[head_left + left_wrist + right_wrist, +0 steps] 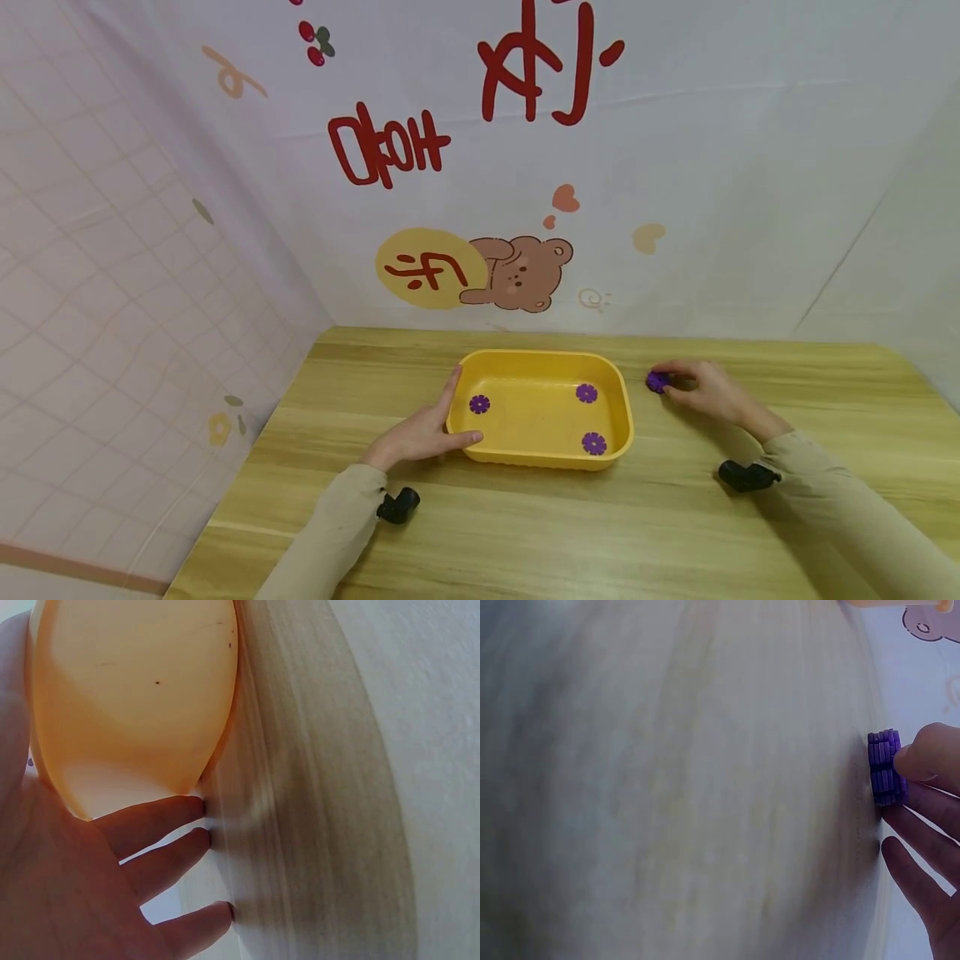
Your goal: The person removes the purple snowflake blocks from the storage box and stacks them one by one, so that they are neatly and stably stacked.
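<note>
A yellow plastic basin [540,356] stands on the table. Inside lie three flat purple snowflake discs: one near the left wall and two toward the right. My left hand [417,432] rests against the basin's left end, thumb over the front rim. Its other fingers, in the left wrist view, extend straight along the outer wall [142,690], tips down by the table. Just right of the basin, my right hand [711,390] pinches a short stack of purple snowflake discs [886,768] between thumb and fingers. The stack is at the tabletop; its exact number of discs is unclear.
The wood-grain table [555,533] runs back to a white printed wall cloth [705,167] with a bear and red lettering. Another pale cloth [97,292] hangs at the left. Both sleeves carry a small black wrist device.
</note>
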Demonstrator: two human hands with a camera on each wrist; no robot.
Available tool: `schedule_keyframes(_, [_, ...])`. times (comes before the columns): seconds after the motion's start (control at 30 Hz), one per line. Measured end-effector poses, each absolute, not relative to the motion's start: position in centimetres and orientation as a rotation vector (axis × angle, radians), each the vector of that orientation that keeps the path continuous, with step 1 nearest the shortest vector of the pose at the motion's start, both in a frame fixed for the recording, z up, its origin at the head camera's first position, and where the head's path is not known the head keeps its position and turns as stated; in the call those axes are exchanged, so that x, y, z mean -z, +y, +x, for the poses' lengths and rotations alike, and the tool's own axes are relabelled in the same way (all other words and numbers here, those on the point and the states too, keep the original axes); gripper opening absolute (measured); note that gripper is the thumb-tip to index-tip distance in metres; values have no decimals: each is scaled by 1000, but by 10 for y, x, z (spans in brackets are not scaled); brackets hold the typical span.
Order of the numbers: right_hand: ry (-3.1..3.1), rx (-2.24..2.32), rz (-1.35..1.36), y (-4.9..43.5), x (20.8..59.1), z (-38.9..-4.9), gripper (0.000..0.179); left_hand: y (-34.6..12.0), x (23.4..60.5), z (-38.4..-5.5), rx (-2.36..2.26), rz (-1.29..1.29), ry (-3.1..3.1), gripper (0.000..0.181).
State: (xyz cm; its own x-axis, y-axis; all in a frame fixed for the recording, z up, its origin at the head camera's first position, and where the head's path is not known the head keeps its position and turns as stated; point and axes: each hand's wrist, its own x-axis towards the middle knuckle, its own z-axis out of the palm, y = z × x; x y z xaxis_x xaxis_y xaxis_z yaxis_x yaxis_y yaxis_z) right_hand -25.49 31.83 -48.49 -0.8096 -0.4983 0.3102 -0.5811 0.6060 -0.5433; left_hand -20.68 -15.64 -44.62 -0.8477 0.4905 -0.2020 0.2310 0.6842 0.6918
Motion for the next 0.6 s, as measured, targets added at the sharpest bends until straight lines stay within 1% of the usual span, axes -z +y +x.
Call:
schedule_keyframes(0.23, [-2705,-1037,937,319,486,-255,34,-156,446,-207,-969,568,2520,110])
schedule_keyframes(0.37, [-2705,-1089,960,319,486,-255,38,-157,447,-207,-980,578,2517,110])
schedule_keyframes(0.6, [-2696,-1079,985,318,486,-255,41,-157,446,-207,-984,586,2519,110])
